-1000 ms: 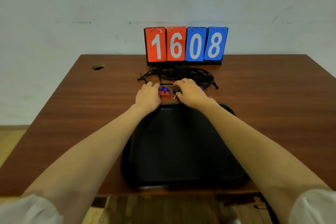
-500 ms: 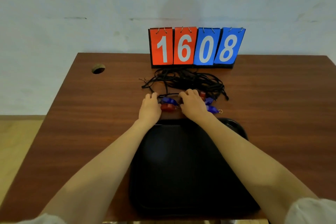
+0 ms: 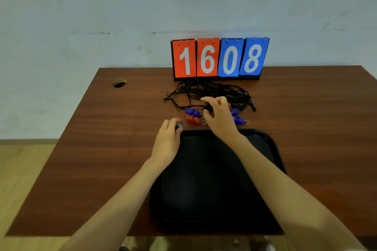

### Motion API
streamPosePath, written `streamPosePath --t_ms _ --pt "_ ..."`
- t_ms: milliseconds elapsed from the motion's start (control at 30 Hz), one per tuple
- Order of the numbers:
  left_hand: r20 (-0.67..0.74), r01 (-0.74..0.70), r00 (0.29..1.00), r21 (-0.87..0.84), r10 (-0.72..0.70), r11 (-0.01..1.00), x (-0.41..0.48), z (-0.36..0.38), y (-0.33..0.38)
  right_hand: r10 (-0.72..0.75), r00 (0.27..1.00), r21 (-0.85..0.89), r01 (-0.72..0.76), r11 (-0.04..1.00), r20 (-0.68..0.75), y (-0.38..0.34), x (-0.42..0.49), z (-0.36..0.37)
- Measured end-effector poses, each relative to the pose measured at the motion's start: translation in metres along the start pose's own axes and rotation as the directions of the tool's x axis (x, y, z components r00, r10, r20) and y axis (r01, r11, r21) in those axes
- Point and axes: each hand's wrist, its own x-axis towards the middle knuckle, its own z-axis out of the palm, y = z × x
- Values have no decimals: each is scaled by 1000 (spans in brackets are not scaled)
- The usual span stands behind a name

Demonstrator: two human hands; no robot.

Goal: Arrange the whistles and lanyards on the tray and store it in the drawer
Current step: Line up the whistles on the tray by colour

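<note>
A black tray [image 3: 267, 144] lies on the brown table [image 3: 102, 149] in front of me. Beyond its far rim lie several whistles: a blue whistle [image 3: 191, 112], a red whistle [image 3: 191, 119] and more blue whistles [image 3: 239, 120] on the right. A tangle of black lanyards [image 3: 208, 90] lies behind them. My right hand [image 3: 219, 116] pinches a black whistle [image 3: 208, 107] above the pile. At the tray's far left corner, my left hand [image 3: 168, 138] holds a small dark whistle [image 3: 180, 125] in its fingertips.
A flip scoreboard [image 3: 219, 59] reading 1608 stands at the back of the table against the wall. A round cable hole [image 3: 119, 83] is at the table's far left. Bare tabletop lies left and right of the tray.
My left hand has pulled back toward the tray's corner with a small whistle. My right hand has lifted a black whistle off the pile. The camera view has shifted.
</note>
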Motion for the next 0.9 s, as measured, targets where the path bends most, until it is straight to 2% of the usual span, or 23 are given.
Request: streamPosePath --t_ms 67,133,267,333,400,467,533,667,900 --pt "70 19 997 66 -24 998 -16 3 -4 14 1000 34 -15 999 25 -1 -18 -4" --pt "136 14 990 129 -32 991 -26 4 -7 41 993 37 -45 998 109 -1 -36 -5" --pt "314 -157 947 287 62 945 -36 1 -2 78 949 -32 -72 997 305 -1 -65 -6" --pt "358 -183 931 282 74 942 -41 -2 2 109 930 -89 -83 993 350 -1 -74 -6" --pt "325 -198 938 228 117 953 -49 -3 1 146 925 -116 -112 987 351 0 -81 -6" --pt "192 -186 970 192 149 964 -59 2 -4 186 932 -103 -162 981 311 2 -88 -6" --pt "76 -125 991 212 111 969 -68 6 -10 232 927 -100 -212 972 294 3 -93 -6" --pt "165 -39 986 308 -13 951 -73 7 -13 272 898 -117 -246 962 345 4 -100 -6" --pt "202 -48 979 288 -12 956 -73 2 -4 325 870 -283 -228 932 370 3 -102 -3"
